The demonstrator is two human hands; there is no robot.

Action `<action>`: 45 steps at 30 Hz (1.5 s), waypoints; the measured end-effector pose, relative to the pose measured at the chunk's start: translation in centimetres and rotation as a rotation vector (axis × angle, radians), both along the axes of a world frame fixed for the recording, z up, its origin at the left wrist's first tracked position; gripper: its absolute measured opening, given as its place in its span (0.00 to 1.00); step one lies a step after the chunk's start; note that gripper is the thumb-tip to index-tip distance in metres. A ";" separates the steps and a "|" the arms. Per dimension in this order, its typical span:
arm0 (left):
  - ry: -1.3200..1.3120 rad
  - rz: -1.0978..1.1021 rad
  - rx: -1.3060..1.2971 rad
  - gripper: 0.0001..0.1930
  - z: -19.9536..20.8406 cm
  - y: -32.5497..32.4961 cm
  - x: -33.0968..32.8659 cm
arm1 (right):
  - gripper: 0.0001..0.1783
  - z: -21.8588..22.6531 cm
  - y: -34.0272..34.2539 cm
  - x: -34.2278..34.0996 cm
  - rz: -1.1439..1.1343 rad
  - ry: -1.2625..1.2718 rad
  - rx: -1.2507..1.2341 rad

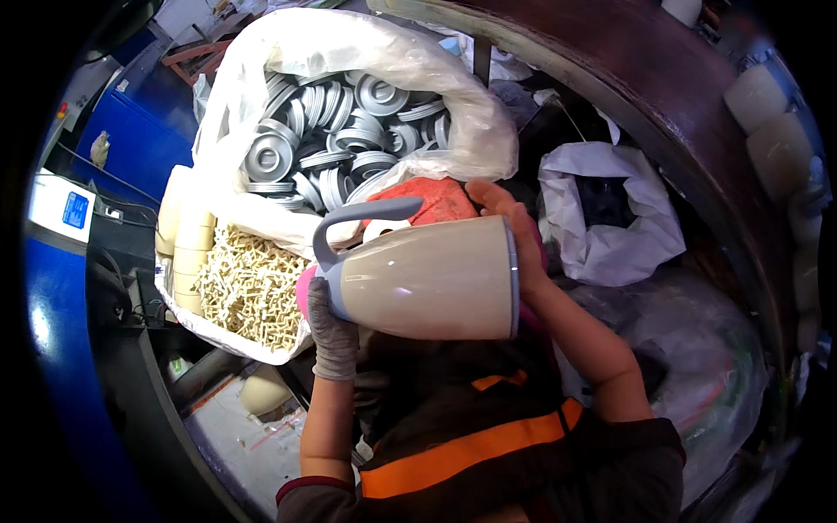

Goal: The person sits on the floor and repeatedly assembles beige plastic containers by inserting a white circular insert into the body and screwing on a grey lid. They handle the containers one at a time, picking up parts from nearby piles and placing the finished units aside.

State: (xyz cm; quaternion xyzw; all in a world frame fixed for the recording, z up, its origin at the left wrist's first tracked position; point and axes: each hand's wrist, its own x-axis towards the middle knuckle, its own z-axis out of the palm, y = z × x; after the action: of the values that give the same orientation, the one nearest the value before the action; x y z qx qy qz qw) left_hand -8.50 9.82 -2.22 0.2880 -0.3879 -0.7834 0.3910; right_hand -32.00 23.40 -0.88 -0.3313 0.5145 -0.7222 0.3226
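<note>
I hold a cream jug (pixel 427 279) on its side between both hands, in front of my body. It has a grey handle (pixel 362 212) on its upper side, a grey collar, and a pink part (pixel 306 291) at its left end. My left hand (pixel 331 336), in a grey glove, grips the jug at the collar. Against the grey-rimmed base at the other end presses my bare right hand (pixel 516 231), fingers pointing up and away. The jug hides much of what lies behind it, including part of a red cloth (pixel 427 199).
Beyond the jug, a large plastic-lined bag (pixel 471 113) holds many grey round lids (pixel 349 131). Small cream plastic pieces (pixel 253 292) fill a container at the left. At the right stand a white bag (pixel 641 231), clear plastic sheeting (pixel 689 349) and a curved brown edge (pixel 628 70).
</note>
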 end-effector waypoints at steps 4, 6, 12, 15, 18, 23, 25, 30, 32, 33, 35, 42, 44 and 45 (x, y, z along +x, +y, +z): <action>-0.040 -0.028 0.039 0.29 -0.3 0.3 0.1 | 0.46 0.9 0.0 0.4 -0.003 -0.147 0.068; 0.133 -0.083 0.241 0.28 -0.3 -0.5 0.3 | 0.39 0.3 0.2 -0.8 -0.154 -0.202 0.133; 0.172 -0.032 0.300 0.29 -2.9 -1.2 0.5 | 0.30 -1.4 1.0 1.9 -0.039 -0.382 0.243; 0.093 -0.042 0.282 0.30 -2.3 -1.3 -0.3 | 0.30 -2.2 0.4 -0.1 -0.028 -0.334 0.099; -0.010 -0.182 0.168 0.33 0.5 -1.2 0.2 | 0.23 0.2 3.3 -2.1 -0.256 0.246 0.150; -0.414 -0.498 -0.469 0.29 3.7 -1.2 -1.3 | 0.17 6.2 4.2 3.8 0.453 0.122 0.435; -0.329 -0.581 -0.459 0.29 3.7 -0.8 -2.5 | 0.14 3.6 4.5 3.4 0.523 -0.124 0.436; -0.248 -0.210 -0.426 0.24 0.7 -1.7 -3.0 | 0.15 6.3 5.6 1.5 0.081 -0.086 0.146; -0.247 -0.062 -0.343 0.22 0.9 -1.6 -3.7 | 0.17 9.6 6.8 0.4 -0.283 0.133 -0.213; -0.269 -0.143 -0.337 0.21 -0.2 -2.7 -2.9 | 0.22 12.1 7.1 -0.3 -0.386 -0.077 -0.294; -0.298 -0.314 -0.321 0.20 -3.0 -4.4 -1.2 | 0.26 15.8 7.0 -3.1 -0.631 0.432 -0.397; -0.466 -0.403 -0.266 0.14 -3.7 -1.4 -0.6 | 0.21 18.0 8.7 -11.0 -0.963 0.584 -0.410; -0.465 -0.418 -0.274 0.14 -3.4 -1.6 -0.9 | 0.19 17.7 9.2 -12.3 -0.974 0.571 -0.290; -0.469 -0.436 -0.273 0.13 -3.5 -1.5 -1.1 | 0.18 17.8 9.8 -14.1 -1.034 0.682 -0.115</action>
State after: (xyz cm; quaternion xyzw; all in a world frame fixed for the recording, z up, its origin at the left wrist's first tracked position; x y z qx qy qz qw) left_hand -9.58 8.27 -5.73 0.3153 -0.6209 -0.7019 0.1495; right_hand -46.14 33.22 16.97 -0.2682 0.6427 -0.6651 -0.2696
